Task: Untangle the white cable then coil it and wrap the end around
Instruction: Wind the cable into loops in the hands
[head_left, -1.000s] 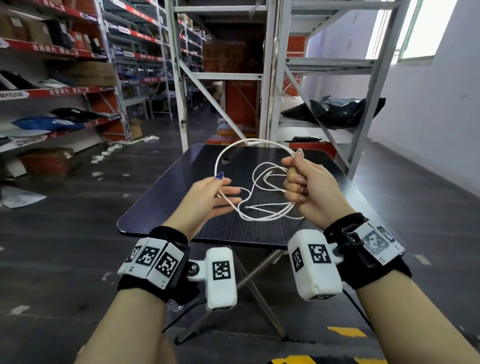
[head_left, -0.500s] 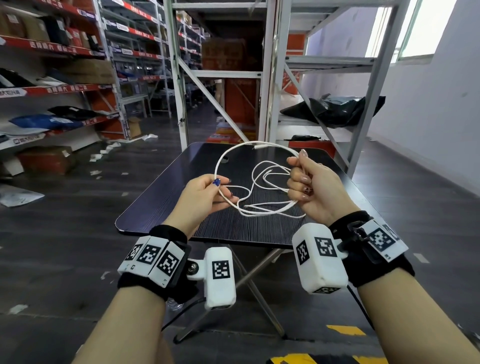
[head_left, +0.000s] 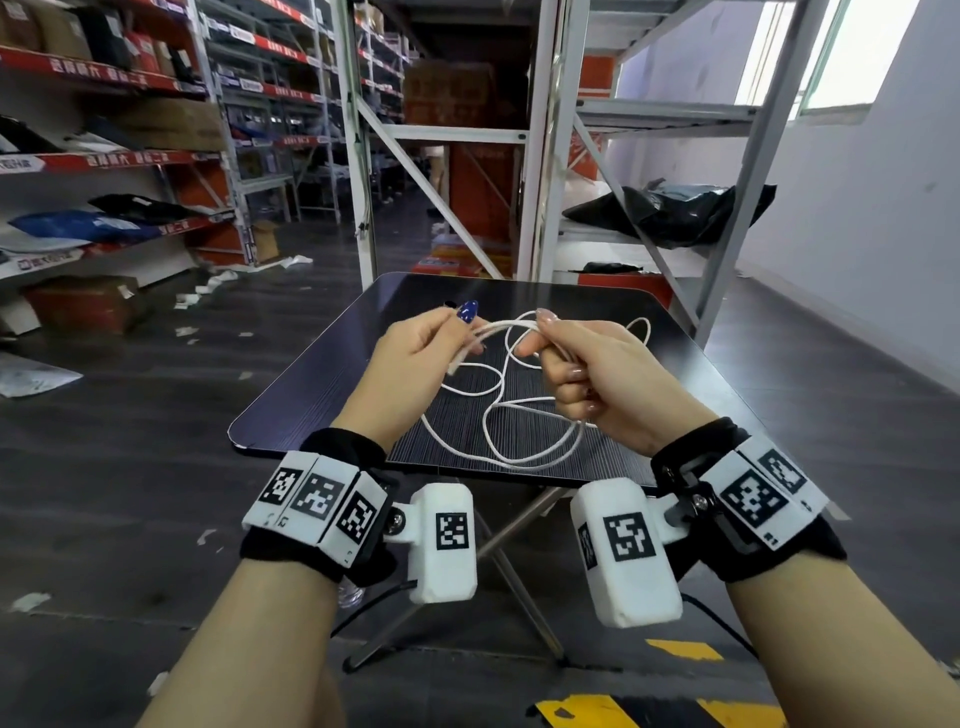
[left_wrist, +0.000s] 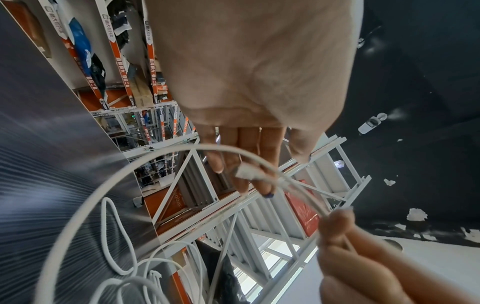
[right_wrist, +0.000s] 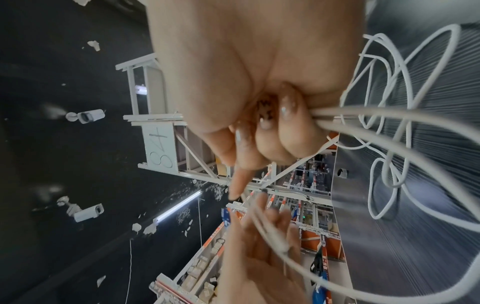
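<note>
A thin white cable is held in the air between both hands over a dark folding table. My left hand pinches the cable under the thumb beside its plug end, which lies across the fingers. My right hand is a fist gripping a bunch of strands, a short gap from the left hand. From the fist, loose loops hang onto the tabletop. A wide arc of cable curves below the left hand. How the strands cross inside the fist is hidden.
A grey metal rack stands just behind the table, with black bags on its shelf. Red-edged shelving lines the left aisle. Scraps litter the dark floor; a yellow-black marking lies near my feet.
The hands have come together: the left hand rose and moved right towards the right fist. The big upright loop has collapsed into a short bundle between them, and more cable hangs onto the table.
</note>
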